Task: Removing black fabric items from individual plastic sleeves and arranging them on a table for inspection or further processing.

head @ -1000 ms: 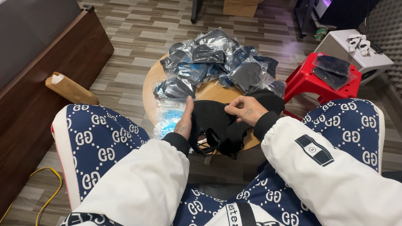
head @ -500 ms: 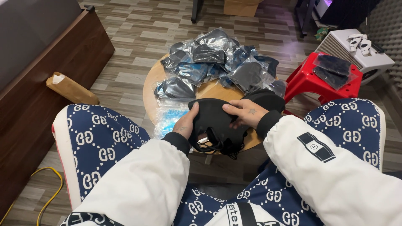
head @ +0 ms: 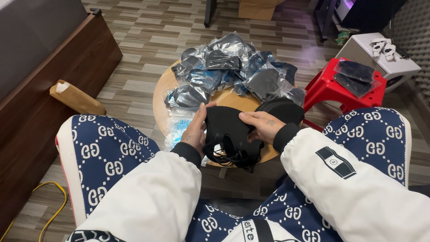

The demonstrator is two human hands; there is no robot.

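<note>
Black masks: a small stack of black cloth face masks [head: 228,132] sits at the centre of the view, over the near edge of a round wooden table [head: 162,92], with thin black ear loops dangling at 6 o'clock.
Left hand: the left hand [head: 196,130] clasps the stack's edge at 9 o'clock, thumb on top, fingers curled underneath.
Right hand: the right hand [head: 262,125] grips the stack at 3 o'clock, thumb across the top, fingers closed over the cloth.
Sleeves: both arms wear white jacket sleeves with black cuffs, entering from 6 o'clock.
Second black pile: another dark mask pile [head: 282,110] lies just beside the right hand, at 2 o'clock.
Bagged masks: a heap of clear plastic packets holding dark masks [head: 233,71] covers the far half of the table, at 12 o'clock.
Blue packet: a pale blue plastic packet [head: 177,127] lies at the table's edge, touching the left hand's outer side.
Red stool: a red plastic stool [head: 333,87] stands at 2 o'clock, with two more bagged masks on it.
Legs: blue patterned trousers frame the table on both sides.
Brown paper bag: it lies on the wooden floor at 9 o'clock [head: 76,97].
</note>
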